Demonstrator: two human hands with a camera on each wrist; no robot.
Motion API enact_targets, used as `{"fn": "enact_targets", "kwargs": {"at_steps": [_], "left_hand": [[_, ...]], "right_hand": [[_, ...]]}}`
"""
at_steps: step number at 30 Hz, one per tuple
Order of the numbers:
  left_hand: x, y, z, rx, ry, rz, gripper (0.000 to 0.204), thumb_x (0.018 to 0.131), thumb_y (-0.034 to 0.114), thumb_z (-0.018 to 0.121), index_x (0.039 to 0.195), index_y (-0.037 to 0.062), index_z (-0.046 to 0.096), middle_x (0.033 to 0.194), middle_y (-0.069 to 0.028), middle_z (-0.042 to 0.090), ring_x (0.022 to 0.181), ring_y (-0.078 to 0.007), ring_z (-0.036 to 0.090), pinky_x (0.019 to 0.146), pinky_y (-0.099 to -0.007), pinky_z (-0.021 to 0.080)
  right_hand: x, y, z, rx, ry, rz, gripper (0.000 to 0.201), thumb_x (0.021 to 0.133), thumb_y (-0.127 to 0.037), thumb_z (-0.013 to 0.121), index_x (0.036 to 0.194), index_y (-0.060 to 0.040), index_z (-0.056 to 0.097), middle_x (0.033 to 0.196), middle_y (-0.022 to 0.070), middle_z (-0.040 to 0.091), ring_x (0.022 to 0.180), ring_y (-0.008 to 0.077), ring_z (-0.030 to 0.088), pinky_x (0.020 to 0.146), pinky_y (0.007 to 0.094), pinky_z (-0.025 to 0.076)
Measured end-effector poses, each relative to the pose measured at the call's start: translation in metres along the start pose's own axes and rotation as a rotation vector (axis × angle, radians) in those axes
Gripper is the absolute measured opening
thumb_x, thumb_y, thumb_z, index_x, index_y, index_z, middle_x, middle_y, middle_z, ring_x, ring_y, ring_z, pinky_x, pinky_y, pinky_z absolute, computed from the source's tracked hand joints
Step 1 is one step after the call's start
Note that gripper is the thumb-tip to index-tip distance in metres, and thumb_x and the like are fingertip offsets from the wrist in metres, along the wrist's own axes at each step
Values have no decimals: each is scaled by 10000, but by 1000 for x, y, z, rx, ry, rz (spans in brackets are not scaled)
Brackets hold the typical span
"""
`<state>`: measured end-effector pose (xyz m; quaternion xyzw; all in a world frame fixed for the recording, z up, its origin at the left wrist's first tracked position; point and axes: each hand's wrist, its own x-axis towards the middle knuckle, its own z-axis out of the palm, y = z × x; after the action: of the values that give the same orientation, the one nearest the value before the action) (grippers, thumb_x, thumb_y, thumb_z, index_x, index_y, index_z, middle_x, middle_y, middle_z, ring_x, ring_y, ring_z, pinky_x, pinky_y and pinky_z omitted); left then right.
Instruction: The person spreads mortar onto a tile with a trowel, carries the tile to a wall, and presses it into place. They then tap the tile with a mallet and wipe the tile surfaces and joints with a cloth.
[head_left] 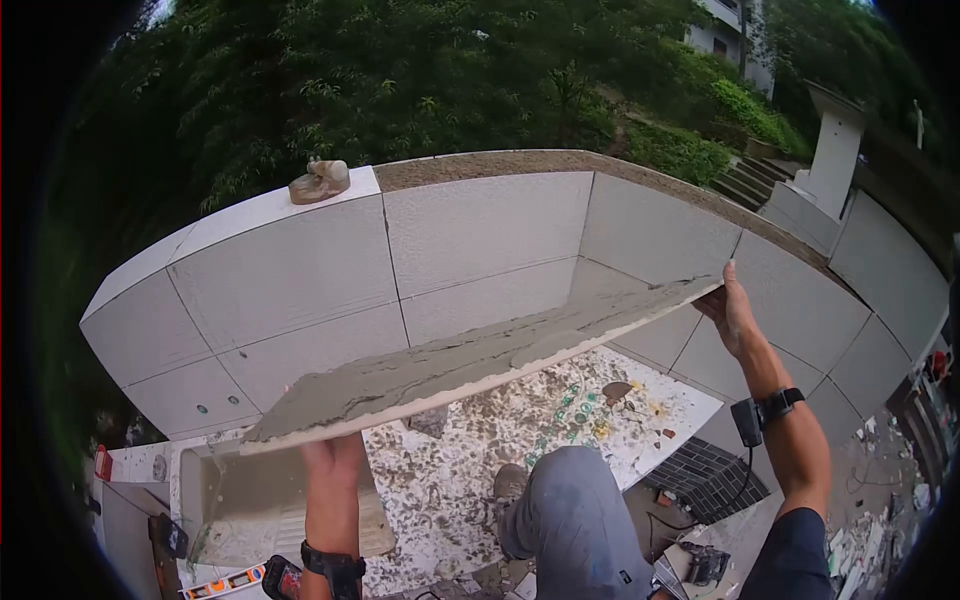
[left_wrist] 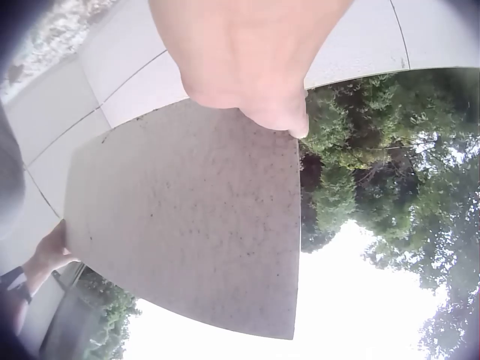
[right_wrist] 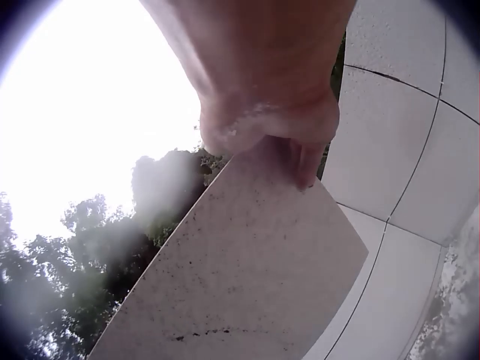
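Both hands hold up a large light tile [head_left: 480,384], tilted with its right end higher. Grey mortar [head_left: 430,368] with rough ridges covers its upper face. My left hand [head_left: 335,458] is beneath the left part of the tile, its fingers mostly hidden behind it. At the raised right end, my right hand [head_left: 737,315] grips the edge with the thumb pointing up. The left wrist view shows the tile's plain, speckled face [left_wrist: 195,225] with the left hand [left_wrist: 247,94] at its edge. In the right wrist view, the right hand [right_wrist: 270,124] holds a corner.
A low wall clad in white tiles [head_left: 490,225] curves around the front. On its top sits a stone-like lump [head_left: 320,182]. Below are a mortar-spotted slab [head_left: 450,500], a sink basin [head_left: 200,500] and a spirit level [head_left: 225,582]. Rubble [head_left: 870,500] lies at the right.
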<state>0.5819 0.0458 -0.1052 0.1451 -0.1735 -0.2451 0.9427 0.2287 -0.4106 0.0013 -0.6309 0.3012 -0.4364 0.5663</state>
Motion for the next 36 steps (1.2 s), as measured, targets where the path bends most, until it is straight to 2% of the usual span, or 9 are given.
{"fn": "enact_targets", "kwargs": {"at_steps": [6, 11, 16, 19, 23, 26, 28, 31, 36], "left_hand": [[127, -37, 21, 177, 293, -208, 301, 998, 390, 511, 1102, 137, 635, 1148, -66, 652, 1102, -252, 593, 1015, -426, 455], [141, -18, 65, 301, 502, -333, 333, 988, 438, 489, 1062, 150, 641, 1105, -70, 657, 1066, -259, 608, 979, -430, 469], [143, 12, 147, 453, 608, -363, 371, 978, 485, 467, 1022, 164, 646, 1062, -73, 662, 1031, -265, 622, 944, -434, 484], [199, 7, 245, 176, 876, -334, 338, 969, 368, 467, 889, 98, 655, 1000, -116, 670, 1001, -312, 598, 969, -453, 463], [280, 0, 357, 255, 1001, -398, 314, 955, 385, 522, 885, 114, 662, 972, -60, 675, 999, -249, 617, 948, -411, 481], [303, -12, 353, 159, 1096, -388, 338, 954, 418, 550, 978, 93, 636, 996, -68, 637, 1042, -252, 602, 978, -412, 480], [330, -26, 355, 47, 1168, -471, 448, 969, 461, 535, 1183, 68, 549, 1174, -125, 550, 1144, -282, 545, 1052, -435, 455], [366, -51, 342, 3, 1129, -517, 618, 990, 536, 509, 1329, 31, 404, 1299, -183, 425, 1235, -333, 480, 1123, -461, 411], [422, -79, 346, 9, 1290, -454, 581, 996, 516, 550, 1323, 55, 417, 1245, -180, 445, 1263, -375, 463, 1129, -470, 419]], "right_hand": [[157, 26, 7, -34, 32, 168, 742, 1000, -673, 366, 1198, 14, 562, 1178, 193, 645, 1118, 289, 625, 1025, 428, 475], [219, -8, 10, -81, 97, 425, 777, 982, -697, 381, 1189, 28, 567, 1124, 184, 653, 1056, 287, 650, 985, 435, 500], [239, -62, 18, 23, 225, 616, 825, 985, -716, 327, 1233, 35, 563, 1105, 178, 662, 1013, 275, 656, 933, 407, 510], [267, -101, 11, -35, 334, 656, 876, 958, -768, 301, 1220, 10, 607, 1110, 151, 674, 1072, 271, 622, 972, 412, 470], [343, -172, 20, -331, 322, 511, 840, 974, -743, 317, 1139, 11, 648, 1053, 140, 683, 986, 241, 629, 892, 366, 484], [419, -212, 42, -631, 347, 360, 841, 999, -704, 317, 1059, 64, 655, 987, 155, 690, 905, 239, 625, 822, 370, 487], [468, -223, 56, -878, 433, -74, 858, 1014, -683, 283, 1027, 99, 636, 905, 190, 680, 828, 301, 590, 790, 422, 462], [540, -247, 96, -876, 456, -171, 879, 1012, -687, 284, 1042, 116, 641, 885, 240, 672, 791, 329, 557, 776, 442, 455], [651, -218, 131, -959, 483, -385, 864, 1022, -667, 280, 935, 114, 640, 802, 254, 644, 721, 359, 535, 706, 492, 428]]}}
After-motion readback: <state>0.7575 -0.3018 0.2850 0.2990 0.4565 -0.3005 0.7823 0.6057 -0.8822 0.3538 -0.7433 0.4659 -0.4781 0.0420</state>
